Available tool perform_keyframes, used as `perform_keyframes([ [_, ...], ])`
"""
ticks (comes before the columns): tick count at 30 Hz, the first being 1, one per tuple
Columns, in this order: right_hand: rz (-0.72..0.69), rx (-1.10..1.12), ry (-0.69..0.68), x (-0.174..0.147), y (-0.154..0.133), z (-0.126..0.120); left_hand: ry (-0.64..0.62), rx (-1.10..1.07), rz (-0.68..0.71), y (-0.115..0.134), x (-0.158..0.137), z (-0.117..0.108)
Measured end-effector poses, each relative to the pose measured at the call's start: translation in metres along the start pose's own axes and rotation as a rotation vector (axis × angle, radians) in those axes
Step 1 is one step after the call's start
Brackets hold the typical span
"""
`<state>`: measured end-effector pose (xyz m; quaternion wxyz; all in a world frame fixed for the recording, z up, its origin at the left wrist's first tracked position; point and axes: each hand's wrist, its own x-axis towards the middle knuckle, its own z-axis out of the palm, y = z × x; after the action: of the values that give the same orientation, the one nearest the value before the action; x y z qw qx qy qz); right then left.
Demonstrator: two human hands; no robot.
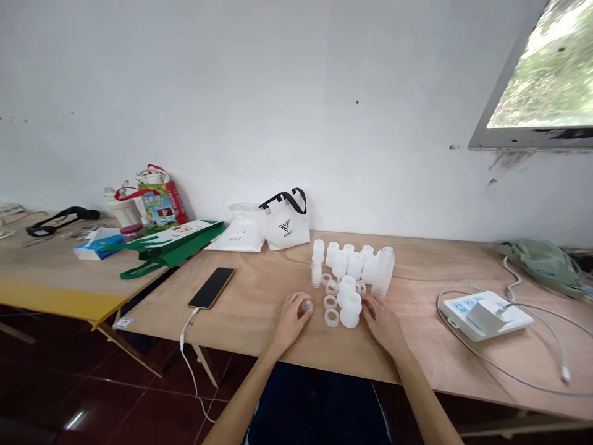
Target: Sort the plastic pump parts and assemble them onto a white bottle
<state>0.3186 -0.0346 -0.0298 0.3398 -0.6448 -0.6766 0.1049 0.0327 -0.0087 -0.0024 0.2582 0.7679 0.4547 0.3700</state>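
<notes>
My left hand (291,322) rests near the table's front edge, its fingers curled round a small clear plastic cap (307,305). My right hand (382,324) lies on the table with fingers stretched out, just right of a white translucent plastic bottle (349,312); whether it touches the bottle I cannot tell. More bottles of this kind (340,264) stand in a cluster behind. Clear plastic rings (332,317) lie in a column between my hands. A stack of clear rings (316,275) and a long nested stack of clear pieces (383,272) flank the bottles.
A phone (212,288) on a white cable lies to the left. Behind it are a white packet (241,228), a white tote bag (287,224) and a green bag (185,238). To the right sit a white power strip (482,315), looped cables and a grey-green cloth item (542,266).
</notes>
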Motion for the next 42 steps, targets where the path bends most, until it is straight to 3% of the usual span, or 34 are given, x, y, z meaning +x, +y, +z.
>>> perform_keyframes([
  [11, -0.061, -0.079, -0.002, -0.001, -0.002, 0.0, 0.035, -0.072, -0.012, 0.002, 0.001, 0.0],
  [15, -0.055, -0.089, -0.009, -0.001, -0.003, -0.001, 0.034, -0.089, -0.012, 0.008, 0.002, -0.012],
  [19, -0.068, -0.094, -0.015, -0.001, -0.003, -0.002, -0.158, -0.04, 0.001, 0.012, 0.0, -0.036],
  [22, -0.089, -0.109, -0.006, -0.002, -0.003, -0.001, -0.34, -0.007, -0.064, 0.011, -0.004, -0.047],
  [26, -0.084, -0.104, -0.002, -0.002, -0.004, -0.001, -0.436, -0.032, -0.181, 0.009, -0.008, -0.05],
  [30, -0.068, -0.061, -0.001, -0.001, -0.008, -0.005, -0.394, -0.023, -0.202, 0.006, -0.007, -0.048],
  [35, -0.017, 0.145, 0.02, 0.0, -0.015, -0.015, -0.289, -0.042, -0.098, 0.007, -0.004, -0.037],
  [42, 0.133, 0.295, 0.23, -0.002, -0.028, -0.035, -0.175, -0.043, -0.032, 0.009, -0.002, -0.018],
])
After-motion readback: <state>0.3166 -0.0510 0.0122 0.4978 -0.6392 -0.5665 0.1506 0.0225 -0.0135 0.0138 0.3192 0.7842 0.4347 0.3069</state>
